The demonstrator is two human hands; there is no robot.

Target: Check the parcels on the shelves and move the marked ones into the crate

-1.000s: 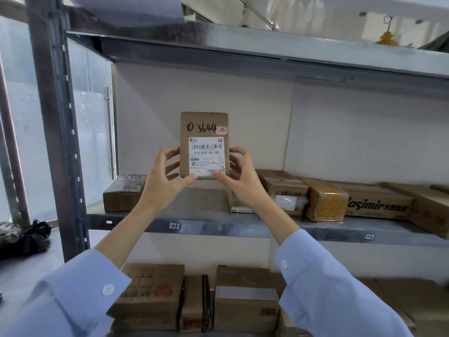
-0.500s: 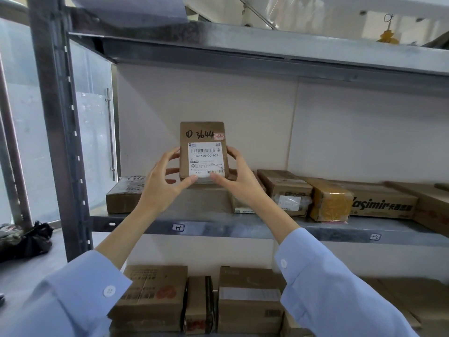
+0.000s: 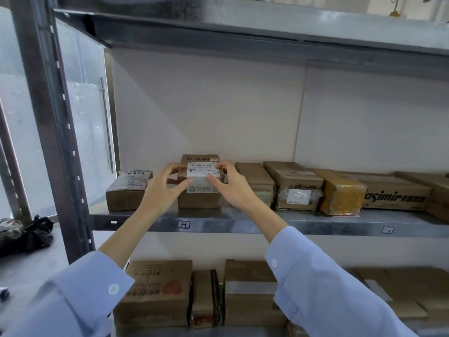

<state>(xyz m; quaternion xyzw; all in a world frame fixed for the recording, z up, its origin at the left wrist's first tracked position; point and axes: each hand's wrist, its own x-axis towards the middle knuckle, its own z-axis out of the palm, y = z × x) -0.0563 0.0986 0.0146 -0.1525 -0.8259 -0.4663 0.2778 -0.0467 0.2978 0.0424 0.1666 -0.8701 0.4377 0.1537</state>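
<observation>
Gripping parcel (image 3: 199, 199) on shelf (image 3: 315, 224) — left hand (image 3: 161, 184), right hand (image 3: 233, 184) both pinching its top edges; label (image 3: 202, 169) text blurred, unreadable

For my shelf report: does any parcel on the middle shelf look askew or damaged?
The yellow-taped parcel seems turned at an angle to its neighbours, and the box left of it has wrinkled film on its front. The held parcel sits straight.

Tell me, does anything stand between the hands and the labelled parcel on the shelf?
Nothing visible does. The left hand and the right hand both hold the labelled parcel by its sides. The crate is not in view.
</observation>
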